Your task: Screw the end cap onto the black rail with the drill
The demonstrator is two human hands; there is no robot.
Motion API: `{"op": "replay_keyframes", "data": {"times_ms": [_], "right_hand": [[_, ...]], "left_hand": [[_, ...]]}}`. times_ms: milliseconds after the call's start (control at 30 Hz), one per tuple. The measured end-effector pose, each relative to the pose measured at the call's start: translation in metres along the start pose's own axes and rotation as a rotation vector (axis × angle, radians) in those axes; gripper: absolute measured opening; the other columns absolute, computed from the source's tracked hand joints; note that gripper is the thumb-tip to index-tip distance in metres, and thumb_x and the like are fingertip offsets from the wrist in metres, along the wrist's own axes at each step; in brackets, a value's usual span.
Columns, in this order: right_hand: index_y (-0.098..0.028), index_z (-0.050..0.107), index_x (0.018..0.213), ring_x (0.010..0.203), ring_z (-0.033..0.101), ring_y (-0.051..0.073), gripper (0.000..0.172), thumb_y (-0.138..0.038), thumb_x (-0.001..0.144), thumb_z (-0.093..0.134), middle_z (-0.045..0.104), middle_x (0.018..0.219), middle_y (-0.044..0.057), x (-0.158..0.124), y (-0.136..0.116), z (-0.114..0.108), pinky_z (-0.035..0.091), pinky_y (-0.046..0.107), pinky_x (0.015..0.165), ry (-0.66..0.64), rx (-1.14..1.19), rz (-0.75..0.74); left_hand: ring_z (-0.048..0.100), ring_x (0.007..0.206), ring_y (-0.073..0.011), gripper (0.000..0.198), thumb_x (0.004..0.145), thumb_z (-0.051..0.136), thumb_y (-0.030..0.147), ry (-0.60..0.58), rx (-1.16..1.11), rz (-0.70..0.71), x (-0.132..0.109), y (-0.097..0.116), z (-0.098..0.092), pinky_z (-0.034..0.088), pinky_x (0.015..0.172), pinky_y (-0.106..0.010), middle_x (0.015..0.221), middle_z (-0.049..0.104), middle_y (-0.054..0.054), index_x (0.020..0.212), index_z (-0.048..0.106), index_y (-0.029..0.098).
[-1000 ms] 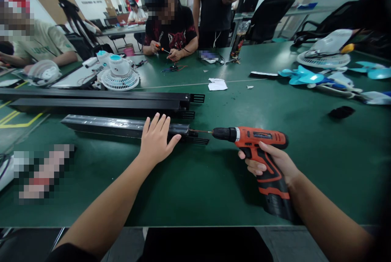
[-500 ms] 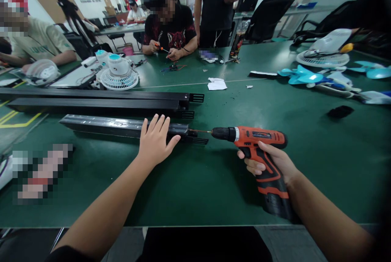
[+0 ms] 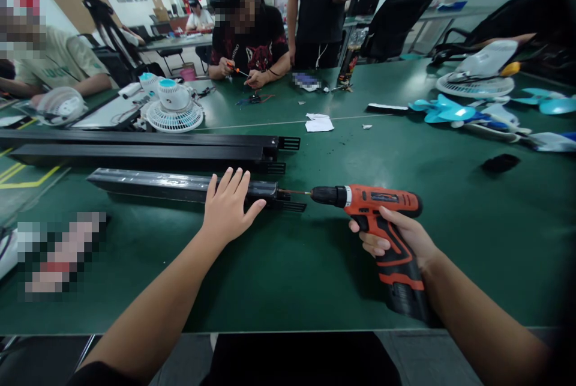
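Note:
A long black bar-shaped housing (image 3: 148,182) lies on the green table, with a slotted tab (image 3: 294,207) sticking out at its right end. My left hand (image 3: 228,206) rests flat on top of it near that end, fingers spread. In my right hand (image 3: 400,233) is an orange and black cordless drill (image 3: 382,200), gripped by its handle. The drill points left, and its long thin bit (image 3: 297,193) reaches the right end of the housing. Whether the tip sits in a screw is too small to tell.
Two similar black housings (image 3: 135,158) lie just behind. Farther back are a white and blue fan (image 3: 174,111), paper scraps (image 3: 319,123) and a bottle (image 3: 350,62). Blue fan blades (image 3: 445,110) lie at the right. Across the table a person (image 3: 252,44) holds a screwdriver (image 3: 236,69).
Both hands, the drill and the black housing keep practically the same places. Only a very slight shift of the whole view shows.

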State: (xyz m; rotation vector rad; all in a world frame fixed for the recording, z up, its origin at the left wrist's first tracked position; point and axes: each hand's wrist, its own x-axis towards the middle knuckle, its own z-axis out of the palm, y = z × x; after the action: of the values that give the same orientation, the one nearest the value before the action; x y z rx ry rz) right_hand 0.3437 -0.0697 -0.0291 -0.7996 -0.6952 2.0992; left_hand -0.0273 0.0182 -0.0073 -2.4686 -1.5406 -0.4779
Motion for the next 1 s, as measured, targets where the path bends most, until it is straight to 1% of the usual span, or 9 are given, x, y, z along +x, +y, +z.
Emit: {"op": "replay_keyframes", "data": {"times_ms": [200, 500, 833, 1000], "right_hand": [[-0.011, 0.072, 0.098, 0.051, 0.041, 0.011, 0.045, -0.055, 0.091, 0.068, 0.047, 0.054, -0.002, -0.0002, 0.0005, -0.0006, 0.041, 0.024, 0.050, -0.005, 0.006, -0.010], [-0.009, 0.073, 0.099, 0.050, 0.043, 0.010, 0.045, -0.054, 0.090, 0.070, 0.047, 0.054, -0.002, 0.0001, -0.0004, 0.0011, 0.043, 0.021, 0.052, -0.011, 0.015, -0.026], [-0.011, 0.071, 0.097, 0.051, 0.042, 0.010, 0.046, -0.056, 0.089, 0.071, 0.045, 0.053, -0.003, -0.0005, -0.0014, 0.0046, 0.043, 0.021, 0.052, -0.003, -0.002, -0.008], [-0.010, 0.070, 0.097, 0.051, 0.041, 0.011, 0.045, -0.055, 0.089, 0.070, 0.045, 0.054, -0.002, -0.0006, -0.0009, 0.0037, 0.043, 0.022, 0.051, 0.015, 0.004, -0.009]], "left_hand": [[0.031, 0.156, -0.0360, 0.078, 0.104, 0.027, 0.068, -0.015, 0.014, -0.001, 0.0002, 0.0008, -0.0011, 0.017, 0.128, -0.061, 0.162, 0.045, -0.015, 0.158, 0.045, 0.014], [0.037, 0.153, -0.0342, 0.070, 0.105, 0.030, 0.066, 0.029, -0.003, -0.020, -0.0009, 0.0015, -0.0006, 0.024, 0.125, -0.060, 0.160, 0.050, -0.012, 0.158, 0.044, 0.022], [0.038, 0.153, -0.0346, 0.072, 0.105, 0.029, 0.066, 0.032, 0.008, -0.016, -0.0017, 0.0018, 0.0008, 0.023, 0.126, -0.059, 0.160, 0.049, -0.014, 0.156, 0.048, 0.017], [0.037, 0.153, -0.0347, 0.071, 0.105, 0.030, 0.065, 0.031, -0.001, -0.017, -0.0012, 0.0014, 0.0014, 0.023, 0.126, -0.060, 0.161, 0.048, -0.014, 0.157, 0.046, 0.018]]}}
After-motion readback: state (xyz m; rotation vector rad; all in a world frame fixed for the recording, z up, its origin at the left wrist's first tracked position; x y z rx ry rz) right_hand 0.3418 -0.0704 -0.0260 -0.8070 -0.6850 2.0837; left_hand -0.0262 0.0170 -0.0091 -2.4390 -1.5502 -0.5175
